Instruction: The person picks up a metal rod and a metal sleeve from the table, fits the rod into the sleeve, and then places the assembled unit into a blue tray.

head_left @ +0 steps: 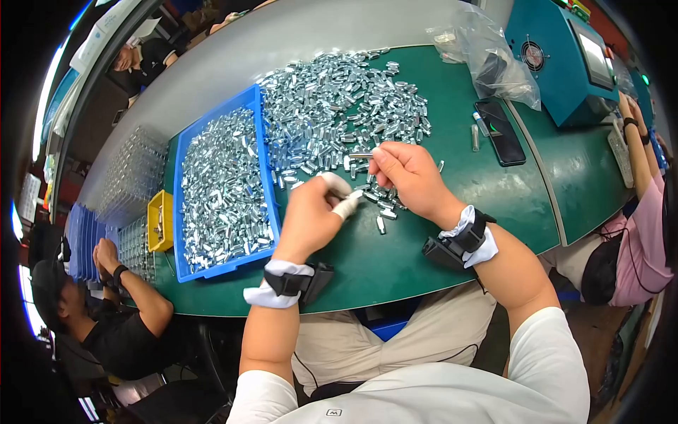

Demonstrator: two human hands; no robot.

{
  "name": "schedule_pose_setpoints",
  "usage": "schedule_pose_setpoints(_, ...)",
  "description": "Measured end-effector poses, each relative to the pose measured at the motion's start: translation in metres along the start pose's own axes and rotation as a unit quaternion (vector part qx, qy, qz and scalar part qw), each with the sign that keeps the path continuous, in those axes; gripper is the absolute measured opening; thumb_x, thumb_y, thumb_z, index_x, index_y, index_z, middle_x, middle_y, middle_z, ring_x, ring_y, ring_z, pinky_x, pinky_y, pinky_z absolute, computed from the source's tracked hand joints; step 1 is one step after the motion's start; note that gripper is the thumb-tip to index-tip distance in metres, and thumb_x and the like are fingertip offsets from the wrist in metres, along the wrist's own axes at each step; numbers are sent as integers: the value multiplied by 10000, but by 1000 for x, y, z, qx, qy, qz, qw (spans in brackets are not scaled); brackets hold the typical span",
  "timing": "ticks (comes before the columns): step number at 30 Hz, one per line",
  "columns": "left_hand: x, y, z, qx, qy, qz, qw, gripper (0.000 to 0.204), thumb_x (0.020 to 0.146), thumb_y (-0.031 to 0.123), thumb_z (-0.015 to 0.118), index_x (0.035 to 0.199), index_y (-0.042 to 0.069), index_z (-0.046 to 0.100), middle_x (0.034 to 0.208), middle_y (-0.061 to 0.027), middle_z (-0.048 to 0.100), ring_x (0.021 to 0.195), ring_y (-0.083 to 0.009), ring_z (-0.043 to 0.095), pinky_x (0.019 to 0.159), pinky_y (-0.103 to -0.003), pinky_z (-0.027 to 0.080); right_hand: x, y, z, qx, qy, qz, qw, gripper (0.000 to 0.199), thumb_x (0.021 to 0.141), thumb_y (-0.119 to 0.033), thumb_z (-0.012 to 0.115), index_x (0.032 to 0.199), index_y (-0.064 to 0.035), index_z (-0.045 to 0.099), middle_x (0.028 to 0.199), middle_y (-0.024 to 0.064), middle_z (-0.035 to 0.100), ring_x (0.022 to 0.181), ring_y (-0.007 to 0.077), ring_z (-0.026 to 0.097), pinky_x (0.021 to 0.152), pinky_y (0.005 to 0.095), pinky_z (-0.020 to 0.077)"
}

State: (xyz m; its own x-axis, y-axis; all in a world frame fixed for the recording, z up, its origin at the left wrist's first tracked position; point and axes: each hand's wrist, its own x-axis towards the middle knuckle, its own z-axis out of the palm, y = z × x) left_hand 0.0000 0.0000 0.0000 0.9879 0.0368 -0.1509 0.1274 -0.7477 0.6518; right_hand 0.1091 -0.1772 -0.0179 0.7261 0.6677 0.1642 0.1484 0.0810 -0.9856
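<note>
The right hand (pixel 406 177) pinches one small shiny metal cylinder (pixel 360 155), the left hand's taped fingers (pixel 345 205) are clenched near loose pieces, while the blue plastic tray (pixel 265 166) at nine o'clock is already well filled (a big pile (pixel 346 99) remains at twelve o'clock on the green table (pixel 452 233)).

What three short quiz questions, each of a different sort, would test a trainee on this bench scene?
1. True or false: the blue plastic tray holds small shiny metal cylinders.
2. The flat black phone lies nearer which hand? A) left hand B) right hand
3. Fill in: the loose heap of small metal cylinders lies on the ____ table mat.

Key:
1. True.
2. B; it lies on the right hand's side.
3. Green.
</note>
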Motion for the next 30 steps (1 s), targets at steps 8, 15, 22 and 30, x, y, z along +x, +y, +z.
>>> schedule_pose_setpoints(8, -3, -1, 0, -497, 167, 32, 851, 378, 914, 86, 624, 1282, 17, 567, 919, -50, 646, 788, -109, 583, 706, -241, 481, -8, 4, 0, -20, -10, -30, 999, 282, 1014, -219, 485, 877, -18, 628, 760, 11, 607, 678, 62, 547, 620, 222, 467)
schedule_pose_setpoints(15, -11, -8, 0, -477, 206, 9, 855, 208, 920, 34, 607, 1118, 26, 545, 1028, -116, 668, 809, -153, 653, 682, -229, 505, -8, -3, 17, -95, -2, -133, 987, 279, 944, -209, 537, 756, -22, 624, 592, 87, 600, 549, 200, 609, 533, 339, 463)
schedule_pose_setpoints(22, -3, 0, 12, -519, 199, 34, 831, 248, 936, 33, 594, 1177, 13, 538, 1026, -101, 662, 835, -138, 644, 682, -212, 495, -10, -4, 10, -110, 27, -158, 981, 265, 918, -189, 543, 726, -25, 622, 626, 127, 612, 592, 290, 616, 572, 388, 473)
schedule_pose_setpoints(30, 2, -27, 12, -369, 165, 45, 914, 212, 980, 144, 582, 1137, 3, 605, 918, -41, 642, 734, -64, 542, 625, -189, 407, -11, 1, 16, -140, 22, -195, 971, 264, 877, -201, 563, 686, -28, 620, 675, 181, 618, 662, 377, 610, 620, 449, 474)
